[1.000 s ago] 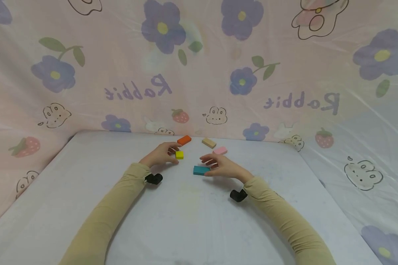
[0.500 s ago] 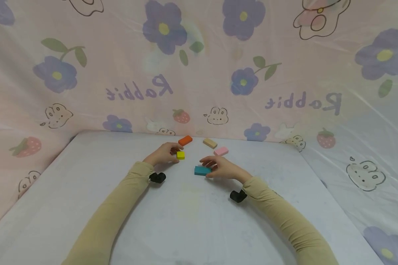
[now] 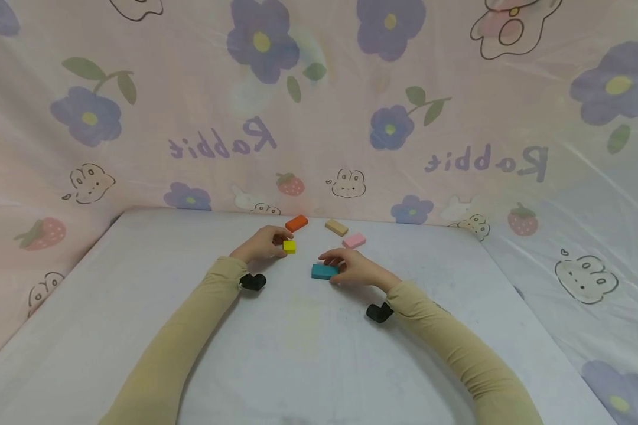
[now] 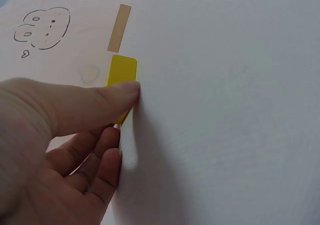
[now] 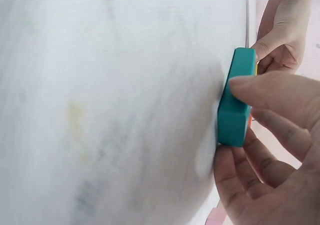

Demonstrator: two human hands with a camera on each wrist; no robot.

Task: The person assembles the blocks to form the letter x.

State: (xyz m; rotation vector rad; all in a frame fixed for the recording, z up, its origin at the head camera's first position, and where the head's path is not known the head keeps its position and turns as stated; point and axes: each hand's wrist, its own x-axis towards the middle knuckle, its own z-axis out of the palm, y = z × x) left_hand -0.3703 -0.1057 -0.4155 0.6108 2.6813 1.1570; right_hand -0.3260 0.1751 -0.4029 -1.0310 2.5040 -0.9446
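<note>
My left hand (image 3: 263,244) pinches a yellow block (image 3: 289,247) on the table. In the left wrist view the thumb lies across the near face of the yellow block (image 4: 123,70), with the fingers behind it. To the right and closer to me, my right hand (image 3: 361,267) holds the right end of a teal block (image 3: 323,271). The right wrist view has the thumb on one long side of the teal block (image 5: 237,95) and curled fingers at its other side, partly hidden. Both blocks are low on the white surface.
Beyond the hands lie an orange block (image 3: 296,223), a natural wood block (image 3: 337,227) and a pink block (image 3: 354,241). The white table (image 3: 298,366) ends at a printed curtain (image 3: 319,141) behind. A black wrist mount (image 3: 253,282) sits below the left cuff.
The left hand has shifted slightly right, and its fingers have closed in on the yellow block. The right hand's fingers have closed a little on the teal block. The blocks stay about where they were.
</note>
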